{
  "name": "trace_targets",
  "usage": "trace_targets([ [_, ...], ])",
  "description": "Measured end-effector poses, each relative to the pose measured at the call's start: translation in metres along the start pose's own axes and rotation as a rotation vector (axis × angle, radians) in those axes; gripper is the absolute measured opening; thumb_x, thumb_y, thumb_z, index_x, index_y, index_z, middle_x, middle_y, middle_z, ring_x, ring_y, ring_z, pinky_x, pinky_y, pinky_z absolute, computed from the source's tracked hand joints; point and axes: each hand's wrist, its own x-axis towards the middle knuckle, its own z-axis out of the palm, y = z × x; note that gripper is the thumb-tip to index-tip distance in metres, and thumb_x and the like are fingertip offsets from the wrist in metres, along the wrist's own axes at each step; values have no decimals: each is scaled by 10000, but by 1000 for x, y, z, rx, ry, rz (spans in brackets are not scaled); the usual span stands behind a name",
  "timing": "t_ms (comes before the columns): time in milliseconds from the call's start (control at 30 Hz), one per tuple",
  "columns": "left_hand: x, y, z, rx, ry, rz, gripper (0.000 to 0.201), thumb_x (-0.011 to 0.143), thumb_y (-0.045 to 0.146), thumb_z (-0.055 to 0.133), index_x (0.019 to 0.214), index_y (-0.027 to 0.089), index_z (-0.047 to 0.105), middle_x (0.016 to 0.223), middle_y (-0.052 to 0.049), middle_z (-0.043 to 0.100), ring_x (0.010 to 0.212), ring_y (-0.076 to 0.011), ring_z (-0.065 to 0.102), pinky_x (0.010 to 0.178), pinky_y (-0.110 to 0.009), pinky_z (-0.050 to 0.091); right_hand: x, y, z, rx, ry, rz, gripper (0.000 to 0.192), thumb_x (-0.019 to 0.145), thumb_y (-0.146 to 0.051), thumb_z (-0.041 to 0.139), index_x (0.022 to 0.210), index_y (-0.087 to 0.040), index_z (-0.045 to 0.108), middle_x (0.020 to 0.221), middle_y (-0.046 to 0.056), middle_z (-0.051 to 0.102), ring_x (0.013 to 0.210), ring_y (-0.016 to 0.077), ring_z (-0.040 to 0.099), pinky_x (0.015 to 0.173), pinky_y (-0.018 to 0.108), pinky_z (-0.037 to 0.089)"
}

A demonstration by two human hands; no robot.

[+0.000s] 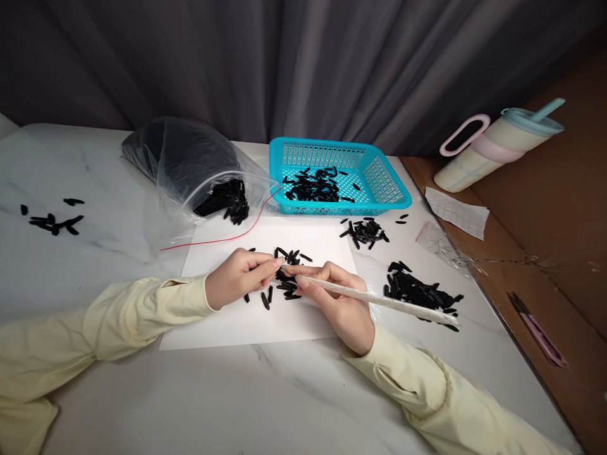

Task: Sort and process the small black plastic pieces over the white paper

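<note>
2 hands meet over white paper (237,322): left hand (237,278) pinches black piece (283,275), right hand (339,300) grips white stick (379,298), wrists resting low

Your left hand (237,277) pinches a small black plastic piece (283,275) over the white paper sheet (227,328); your right hand (339,303) grips a long white stick (379,298).

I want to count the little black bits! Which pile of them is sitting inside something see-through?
The pile of small black plastic pieces at the mouth of the clear plastic bag. The other piles lie in the turquoise plastic basket, on the white paper sheet, or on the marble table.
</note>
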Motion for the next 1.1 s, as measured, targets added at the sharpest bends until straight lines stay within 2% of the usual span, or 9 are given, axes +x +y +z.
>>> trace_targets([
  [167,0,-4,-1,-35,-22,5,411,878,349,409,511,166,394,421,79,266,392,-54,260,409,-208,238,1,-4,-2,79,-15,42,268,765,-267,656,585,-193,472,913,64,729,687,181,695,681,333,545],
  [333,0,-3,-1,-9,-25,12,407,876,347,412,511,166,391,433,74,285,399,-55,277,415,-209,247,1,-5,-2,85,-38,33,249,776,-255,646,594,-200,485,877,65,732,926,223,670,758,341,541],
  [400,-1,-2,-1,12,-25,18,409,874,349,409,509,167,387,433,71,297,398,-55,278,414,-210,247,1,-5,-2,86,-39,32,241,776,-249,646,598,-200,491,863,66,732,954,229,661,766,345,542],
  [667,-2,-1,-1,49,-15,35,420,872,368,405,504,168,380,425,62,326,394,-55,283,408,-208,255,1,-4,-2,82,-40,23,241,773,-263,650,601,-204,491,843,65,731,945,234,664,764,357,548],
  [867,-1,0,0,55,-11,33,414,868,365,405,505,169,380,426,64,322,395,-55,282,409,-208,255,0,-4,-1,39,-27,-1,243,782,-263,644,600,-205,493,711,52,721,929,232,669,755,350,547],
  [1100,-1,-1,0,60,-7,37,418,875,370,401,510,166,385,430,59,332,401,-53,285,407,-206,258,-1,-3,1,-34,0,-10,240,779,-286,643,600,-202,508,882,68,731,792,207,699,666,316,562],
])
